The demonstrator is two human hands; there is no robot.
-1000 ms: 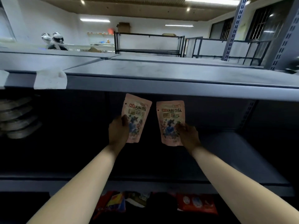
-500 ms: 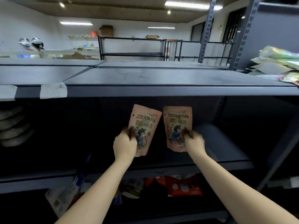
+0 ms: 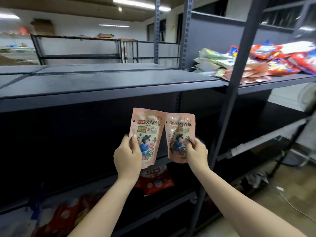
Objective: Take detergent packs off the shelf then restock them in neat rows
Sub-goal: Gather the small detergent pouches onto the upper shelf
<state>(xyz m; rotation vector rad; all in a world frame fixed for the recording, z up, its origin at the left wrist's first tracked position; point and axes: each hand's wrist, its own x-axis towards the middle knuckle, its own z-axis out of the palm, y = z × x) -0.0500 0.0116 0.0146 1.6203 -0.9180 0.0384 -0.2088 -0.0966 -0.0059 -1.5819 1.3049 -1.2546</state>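
Observation:
Two pink detergent packs are held upright in the air in front of the dark shelf bay. My left hand [image 3: 127, 155] grips the left pink pack [image 3: 148, 132] by its lower left edge, thumb on the front. My right hand [image 3: 196, 153] pinches the right pink pack [image 3: 179, 132] at its lower right corner. The two packs touch side by side at their upper edges. The grey metal shelf [image 3: 109, 86] runs across above them.
A heap of mixed packs [image 3: 253, 65] lies on the neighbouring shelf at upper right, behind a dark upright post [image 3: 230, 103]. Red bags [image 3: 155, 182] sit on the lower shelves. Cables lie on the floor [image 3: 289, 194] at the right.
Both hands have drawn the packs back out of the shelf bay and closer together. The view has swung right, bringing the heap of packs on the neighbouring shelf into sight.

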